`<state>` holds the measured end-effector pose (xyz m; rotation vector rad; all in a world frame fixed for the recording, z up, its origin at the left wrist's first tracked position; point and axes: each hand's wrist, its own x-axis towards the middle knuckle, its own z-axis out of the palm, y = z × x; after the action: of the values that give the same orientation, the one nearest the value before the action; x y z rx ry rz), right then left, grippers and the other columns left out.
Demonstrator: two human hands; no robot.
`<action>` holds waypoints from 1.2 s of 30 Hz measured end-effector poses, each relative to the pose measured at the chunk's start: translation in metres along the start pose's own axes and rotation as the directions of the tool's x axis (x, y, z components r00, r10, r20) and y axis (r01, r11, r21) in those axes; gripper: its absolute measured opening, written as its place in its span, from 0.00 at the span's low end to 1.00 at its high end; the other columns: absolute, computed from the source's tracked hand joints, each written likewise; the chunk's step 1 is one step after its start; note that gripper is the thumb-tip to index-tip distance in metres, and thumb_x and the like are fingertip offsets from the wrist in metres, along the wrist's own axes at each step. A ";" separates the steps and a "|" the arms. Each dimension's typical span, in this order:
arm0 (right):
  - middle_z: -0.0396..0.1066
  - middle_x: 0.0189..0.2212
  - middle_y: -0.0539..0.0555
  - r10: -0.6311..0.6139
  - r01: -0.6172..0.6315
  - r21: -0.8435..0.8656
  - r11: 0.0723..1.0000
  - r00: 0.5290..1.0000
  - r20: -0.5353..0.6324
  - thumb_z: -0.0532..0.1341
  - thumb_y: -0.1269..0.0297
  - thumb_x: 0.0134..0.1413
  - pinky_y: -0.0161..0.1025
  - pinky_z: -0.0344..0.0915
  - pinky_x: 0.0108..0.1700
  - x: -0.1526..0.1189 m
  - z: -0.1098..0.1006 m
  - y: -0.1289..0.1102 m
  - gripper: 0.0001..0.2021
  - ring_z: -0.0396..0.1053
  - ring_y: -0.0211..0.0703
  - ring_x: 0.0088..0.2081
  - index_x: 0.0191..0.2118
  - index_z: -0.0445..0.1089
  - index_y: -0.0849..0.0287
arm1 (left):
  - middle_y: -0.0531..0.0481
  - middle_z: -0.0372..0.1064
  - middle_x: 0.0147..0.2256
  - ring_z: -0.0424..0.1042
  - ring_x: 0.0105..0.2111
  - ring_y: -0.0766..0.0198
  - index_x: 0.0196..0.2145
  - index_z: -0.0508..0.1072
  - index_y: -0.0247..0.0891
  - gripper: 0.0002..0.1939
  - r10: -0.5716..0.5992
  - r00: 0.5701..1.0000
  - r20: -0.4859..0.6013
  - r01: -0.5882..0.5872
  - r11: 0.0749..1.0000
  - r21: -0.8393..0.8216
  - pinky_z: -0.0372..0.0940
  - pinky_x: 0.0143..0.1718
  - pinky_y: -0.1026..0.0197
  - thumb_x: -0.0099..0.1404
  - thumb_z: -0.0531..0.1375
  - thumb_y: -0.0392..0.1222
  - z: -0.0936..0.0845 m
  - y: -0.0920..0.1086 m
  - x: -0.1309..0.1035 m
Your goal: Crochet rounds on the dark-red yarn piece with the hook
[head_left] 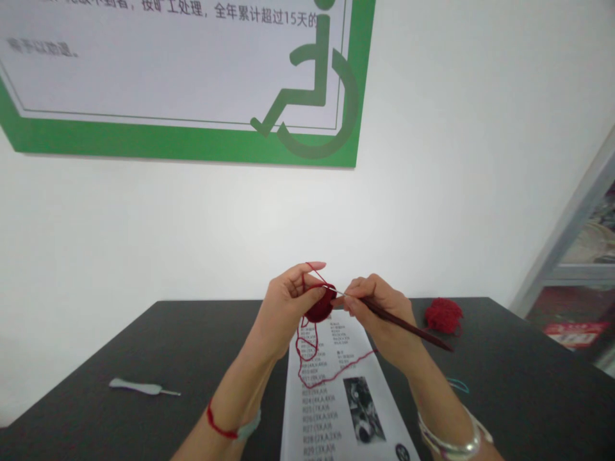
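Observation:
A small, rounded piece of dark red crochet (319, 310) is pinched between the thumb and fingers of my left hand (291, 304). Red yarn (314, 387) runs over the raised left index finger and hangs in loose loops below the piece. My right hand (382, 307) grips a crochet hook (408, 325) with a dark brown tapered handle. Its thin metal shaft reaches left to the upper edge of the crochet piece; the hook's tip is too small to make out there.
Printed pattern sheets (331, 410) lie under my hands on the dark table (192, 346). A red yarn ball (443, 315) sits at the back right. Another crochet hook (144, 387) with a pale handle lies left. A light blue loop (457, 384) is beside my right forearm.

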<state>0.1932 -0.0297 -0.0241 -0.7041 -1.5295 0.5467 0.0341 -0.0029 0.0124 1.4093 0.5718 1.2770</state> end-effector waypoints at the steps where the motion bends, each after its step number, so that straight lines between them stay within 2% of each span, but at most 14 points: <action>1: 0.64 0.22 0.47 -0.018 0.018 -0.028 0.999 1.000 -0.009 0.61 0.67 0.56 0.35 0.61 0.27 -0.001 0.001 0.000 0.05 0.63 0.37 0.26 0.30 0.66 0.55 | 0.56 0.70 0.23 0.67 0.22 0.70 0.40 0.72 0.34 0.15 0.002 1.000 -0.008 -0.002 1.000 -0.006 0.59 0.25 0.67 0.53 0.65 0.33 0.001 0.000 0.000; 6: 0.67 0.25 0.47 -0.176 0.173 -0.120 0.978 0.984 -0.019 0.58 0.72 0.56 0.33 0.60 0.26 0.000 0.007 -0.005 0.05 0.63 0.34 0.25 0.31 0.64 0.55 | 0.56 0.69 0.23 0.68 0.23 0.70 0.39 0.73 0.34 0.15 0.006 0.999 -0.049 -0.007 1.000 -0.026 0.60 0.25 0.67 0.52 0.65 0.33 0.001 0.001 -0.001; 9: 0.68 0.26 0.48 -0.228 0.222 -0.153 0.963 0.974 -0.022 0.58 0.73 0.56 0.33 0.61 0.26 0.002 0.010 -0.008 0.06 0.65 0.35 0.26 0.31 0.64 0.55 | 0.56 0.69 0.23 0.68 0.22 0.70 0.40 0.72 0.34 0.15 0.001 0.998 -0.061 -0.002 1.000 -0.028 0.60 0.24 0.67 0.53 0.65 0.32 0.002 0.001 -0.002; 17: 0.68 0.26 0.47 -0.279 0.265 -0.217 0.940 0.960 -0.036 0.57 0.74 0.56 0.33 0.59 0.24 0.001 0.012 -0.005 0.07 0.64 0.34 0.24 0.31 0.62 0.54 | 0.57 0.69 0.22 0.71 0.23 0.68 0.39 0.72 0.35 0.15 0.025 0.995 -0.092 -0.025 1.000 0.002 0.62 0.25 0.66 0.52 0.65 0.32 0.005 0.005 -0.003; 24: 0.67 0.27 0.48 -0.298 0.283 -0.331 0.900 0.955 0.008 0.55 0.75 0.57 0.33 0.59 0.26 -0.002 0.016 -0.010 0.07 0.63 0.34 0.24 0.32 0.61 0.54 | 0.56 0.71 0.23 0.69 0.24 0.68 0.41 0.72 0.35 0.15 0.100 0.986 -0.136 -0.084 0.989 0.118 0.63 0.26 0.65 0.54 0.63 0.32 0.007 0.002 -0.005; 29: 0.69 0.29 0.49 -0.260 0.259 -0.222 0.940 0.965 0.024 0.57 0.72 0.58 0.35 0.63 0.31 0.002 0.011 0.003 0.05 0.67 0.37 0.30 0.34 0.63 0.53 | 0.55 0.72 0.24 0.69 0.24 0.68 0.44 0.72 0.33 0.19 0.025 0.990 -0.139 -0.017 0.998 0.062 0.64 0.28 0.64 0.52 0.65 0.33 0.005 0.001 -0.002; 33: 0.69 0.28 0.48 -0.185 0.192 -0.172 0.966 0.981 0.057 0.58 0.69 0.59 0.35 0.64 0.31 0.005 0.006 0.013 0.03 0.66 0.37 0.29 0.34 0.64 0.54 | 0.56 0.71 0.22 0.68 0.22 0.67 0.44 0.72 0.33 0.21 0.018 0.995 -0.103 -0.010 0.997 0.072 0.63 0.26 0.64 0.51 0.67 0.34 0.007 -0.003 -0.003; 36: 0.69 0.29 0.49 -0.281 0.291 -0.199 0.936 0.957 0.078 0.57 0.69 0.59 0.35 0.65 0.31 0.008 0.006 0.017 0.03 0.67 0.37 0.29 0.35 0.65 0.53 | 0.55 0.71 0.22 0.67 0.22 0.67 0.46 0.72 0.33 0.22 0.005 0.997 -0.076 0.001 0.997 0.073 0.61 0.24 0.64 0.51 0.66 0.35 0.007 -0.005 -0.003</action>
<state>0.1892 -0.0119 -0.0312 -0.6151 -1.7154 0.1853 0.0409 -0.0071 0.0079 1.4266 0.6749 1.3275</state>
